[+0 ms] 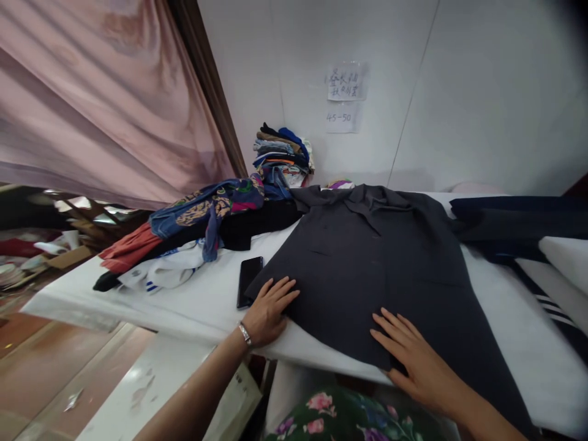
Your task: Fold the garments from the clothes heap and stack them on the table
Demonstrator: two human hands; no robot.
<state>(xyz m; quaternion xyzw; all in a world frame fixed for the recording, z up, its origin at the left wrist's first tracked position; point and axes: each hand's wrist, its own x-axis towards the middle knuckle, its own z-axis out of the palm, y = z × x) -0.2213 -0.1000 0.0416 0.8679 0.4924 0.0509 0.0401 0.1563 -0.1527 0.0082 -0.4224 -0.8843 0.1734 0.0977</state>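
Centre stage, a dark grey collared cloth garment (358, 263) lies spread on the white cloth-covered table (193, 312), its collar rumpled at twelve o'clock. At eight, the left hand (269, 309) rests on it, fingers extended, slightly parted, gripping nothing that shows; at six, the right hand (408, 349) lies flat, fingers spread, thumb by the hem. Here's the danger: the black rectangular phone (250, 275) at nine touches the garment's corner, so a sweep there could shove it along. That hem runs to the table's near edge, so a careless tug might slide cloth off. Uneven pressure could crease it, and the multicoloured patterned fabric heap (206, 208) towards ten might snag the collar side.
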